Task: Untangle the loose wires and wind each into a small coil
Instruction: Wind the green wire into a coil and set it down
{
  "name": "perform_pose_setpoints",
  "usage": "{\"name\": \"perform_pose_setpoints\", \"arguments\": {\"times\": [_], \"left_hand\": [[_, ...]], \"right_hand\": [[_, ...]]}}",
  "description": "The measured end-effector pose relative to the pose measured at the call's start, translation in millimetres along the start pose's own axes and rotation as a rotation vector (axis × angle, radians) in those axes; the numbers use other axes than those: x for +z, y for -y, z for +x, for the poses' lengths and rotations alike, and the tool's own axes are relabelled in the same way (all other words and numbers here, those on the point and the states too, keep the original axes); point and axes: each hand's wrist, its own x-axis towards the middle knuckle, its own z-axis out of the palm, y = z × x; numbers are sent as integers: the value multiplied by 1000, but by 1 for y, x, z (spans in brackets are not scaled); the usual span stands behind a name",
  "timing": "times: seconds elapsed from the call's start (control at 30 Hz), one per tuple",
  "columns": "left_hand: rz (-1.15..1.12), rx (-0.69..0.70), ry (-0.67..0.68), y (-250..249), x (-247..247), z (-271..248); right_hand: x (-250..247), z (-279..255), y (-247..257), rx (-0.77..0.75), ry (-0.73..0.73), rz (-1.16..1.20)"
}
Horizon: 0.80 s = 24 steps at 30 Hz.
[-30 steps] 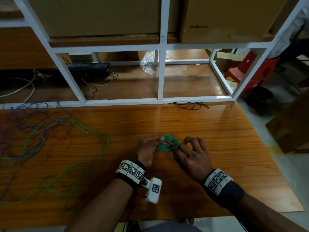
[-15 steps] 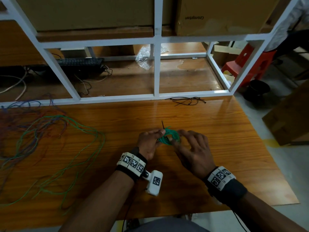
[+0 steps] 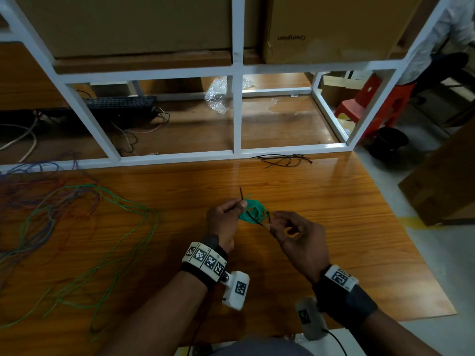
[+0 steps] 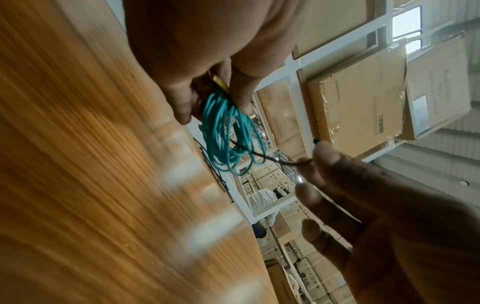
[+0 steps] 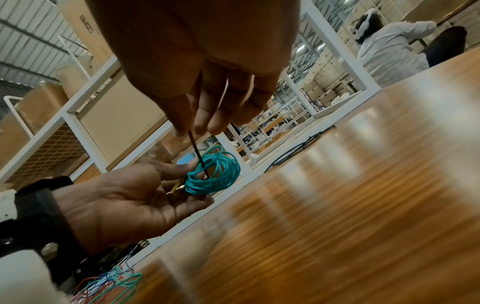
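Note:
A small coil of teal wire (image 3: 253,211) (image 4: 226,139) (image 5: 214,174) hangs just above the wooden table (image 3: 321,201), pinched at its edge by my left hand (image 3: 226,214) (image 5: 145,195). A thin black tie (image 3: 257,222) (image 4: 272,159) (image 5: 198,156) passes through the coil. My right hand (image 3: 290,232) (image 4: 337,185) pinches one end of the tie beside the coil; the other end sticks up past my left thumb. Several loose green, blue and red wires (image 3: 84,227) (image 5: 111,281) lie tangled on the table's left part.
A white metal frame (image 3: 237,111) stands along the table's far edge, with cardboard boxes (image 3: 334,27) on its shelf. A bunch of black ties (image 3: 285,160) lies by the frame. A red stool (image 3: 372,104) stands beyond the right edge, where another person sits.
My right hand has drawn back from the coil to the right, pulling a black tie end with it. The tie's other end now stands up above my left thumb.

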Motion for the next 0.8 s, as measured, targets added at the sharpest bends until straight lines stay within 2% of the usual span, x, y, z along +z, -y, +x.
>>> {"name": "perform_pose_setpoints", "arguments": {"times": [0.13,0.27,0.43,0.63,0.8], "left_hand": [[78,92,59,3,-3,-5],[168,150,143,7,-8,-7],[220,245,150,5,-12,-7],[264,292,139,0,-18,-1],[281,340,135,-2,-17,-2]], "right_hand": [[8,10,5,3,-17,-15],[4,35,25,-71,33,-25],[10,61,35,-120,91,-185],[11,62,41,-141,134,-233],[12,66,43,-179,88,-240]]}}
